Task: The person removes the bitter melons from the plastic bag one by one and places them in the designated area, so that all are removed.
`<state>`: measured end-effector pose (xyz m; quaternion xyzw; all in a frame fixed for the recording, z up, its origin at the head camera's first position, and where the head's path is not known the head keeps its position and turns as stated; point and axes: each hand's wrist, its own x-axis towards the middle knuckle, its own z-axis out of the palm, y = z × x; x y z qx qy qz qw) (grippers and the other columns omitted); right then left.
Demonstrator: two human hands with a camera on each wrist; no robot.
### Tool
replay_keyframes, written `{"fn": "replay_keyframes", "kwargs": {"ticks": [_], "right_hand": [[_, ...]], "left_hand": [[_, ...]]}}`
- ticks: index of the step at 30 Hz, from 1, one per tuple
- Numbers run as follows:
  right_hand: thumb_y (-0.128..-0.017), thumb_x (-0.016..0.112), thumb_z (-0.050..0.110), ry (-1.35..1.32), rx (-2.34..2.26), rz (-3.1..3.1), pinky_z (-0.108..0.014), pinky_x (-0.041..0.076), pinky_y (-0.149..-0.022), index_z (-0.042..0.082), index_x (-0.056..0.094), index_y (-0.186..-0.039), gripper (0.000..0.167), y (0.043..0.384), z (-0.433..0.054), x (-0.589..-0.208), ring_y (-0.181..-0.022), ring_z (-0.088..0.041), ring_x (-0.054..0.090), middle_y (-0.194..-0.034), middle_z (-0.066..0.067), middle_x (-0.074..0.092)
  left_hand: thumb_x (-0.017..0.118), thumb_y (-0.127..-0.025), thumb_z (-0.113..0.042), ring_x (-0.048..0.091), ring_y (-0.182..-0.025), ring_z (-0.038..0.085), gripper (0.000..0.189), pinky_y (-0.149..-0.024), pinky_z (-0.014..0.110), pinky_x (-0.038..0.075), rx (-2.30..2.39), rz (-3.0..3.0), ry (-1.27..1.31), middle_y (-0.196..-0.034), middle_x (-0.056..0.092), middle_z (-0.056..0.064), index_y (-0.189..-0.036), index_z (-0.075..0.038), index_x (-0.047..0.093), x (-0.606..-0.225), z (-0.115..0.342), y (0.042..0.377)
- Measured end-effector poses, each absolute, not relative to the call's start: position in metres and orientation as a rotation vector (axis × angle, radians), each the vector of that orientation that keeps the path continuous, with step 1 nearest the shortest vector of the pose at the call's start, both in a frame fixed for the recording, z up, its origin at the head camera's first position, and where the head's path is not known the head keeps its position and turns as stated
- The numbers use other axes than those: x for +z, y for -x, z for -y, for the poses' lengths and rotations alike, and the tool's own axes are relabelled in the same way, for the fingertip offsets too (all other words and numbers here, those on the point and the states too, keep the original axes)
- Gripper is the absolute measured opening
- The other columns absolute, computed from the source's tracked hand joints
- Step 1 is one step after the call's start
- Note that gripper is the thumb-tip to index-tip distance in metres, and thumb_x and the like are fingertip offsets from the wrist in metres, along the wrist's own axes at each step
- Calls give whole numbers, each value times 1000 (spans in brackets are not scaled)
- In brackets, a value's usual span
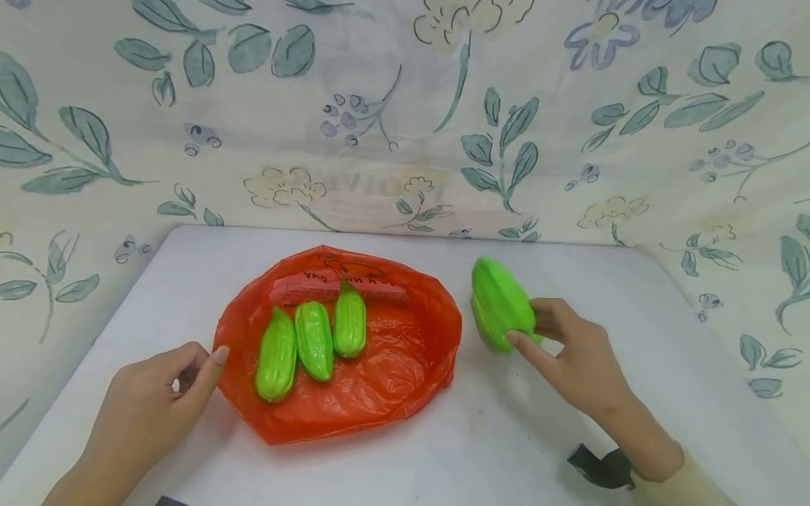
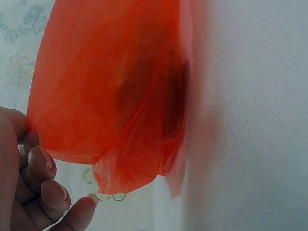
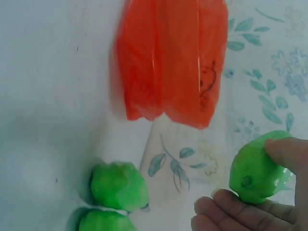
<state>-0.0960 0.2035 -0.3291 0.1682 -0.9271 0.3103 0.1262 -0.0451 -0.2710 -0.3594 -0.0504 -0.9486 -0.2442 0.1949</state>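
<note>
A red plastic bag [image 1: 399, 358] lies with its mouth wide open on the white table. Inside, toward its left, are three bright green ridged vegetables [image 1: 314, 341] like small gourds, side by side. My left hand [image 1: 158, 400] pinches the bag's left rim between thumb and fingers; the left wrist view shows the bag's side [image 2: 106, 86] standing up from the table. To the right of the bag, my right hand [image 1: 576, 351] holds another green gourd-like vegetable [image 3: 255, 166] between thumb and fingers, raised above the table. Two more green vegetables [image 3: 118, 187] rest beneath it.
The white table [image 1: 443, 450] ends at a floral cloth [image 1: 392, 140] that hangs behind and along both sides. A dark strap [image 1: 601, 467] is by my right wrist. Black writing marks the bag's inner back wall.
</note>
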Motion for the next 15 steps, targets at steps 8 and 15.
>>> {"fn": "replay_keyframes", "kwargs": {"ticks": [8,15], "right_hand": [[-93,81,15,-435,818,2601,-39,60,-81,0,60,-125,41,97,-220,-325,-94,-32,77,-106,-15,77],[-94,80,14,-418,819,2551,-2,43,-83,-2,60,-126,41,99,-235,-329,-93,-34,77,-105,-17,77]], "left_hand": [[74,-96,-15,35,-55,5,33,-47,21,27,-693,2630,155,-57,39,-11,-71,-21,54,-360,271,46],[75,-95,-14,35,-54,5,32,-47,21,28,-696,2624,168,-57,39,-11,-72,-21,54,-361,271,46]]}}
